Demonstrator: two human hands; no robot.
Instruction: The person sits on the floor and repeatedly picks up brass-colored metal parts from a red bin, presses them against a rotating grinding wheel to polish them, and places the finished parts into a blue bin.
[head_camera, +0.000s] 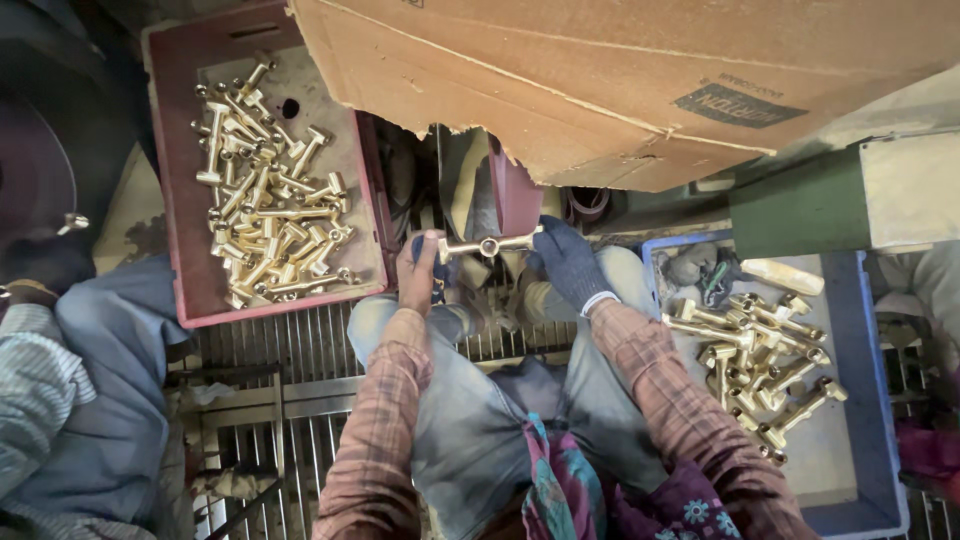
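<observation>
One brass fitting (487, 245) — shiny, cross-shaped, horizontal

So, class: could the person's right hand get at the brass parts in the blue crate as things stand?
Probably yes: the blue crate is open-topped beside the right hand, nothing covers its brass parts, but that hand holds a brass fitting.

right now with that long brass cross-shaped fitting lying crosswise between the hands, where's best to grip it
Probably by its two slim end stems, one from each side. The long brass cross-shaped fitting lies level, its bulky hub in the middle. The bare left hand and the dark-gloved right hand hold it that way, leaving the hub exposed.
</observation>
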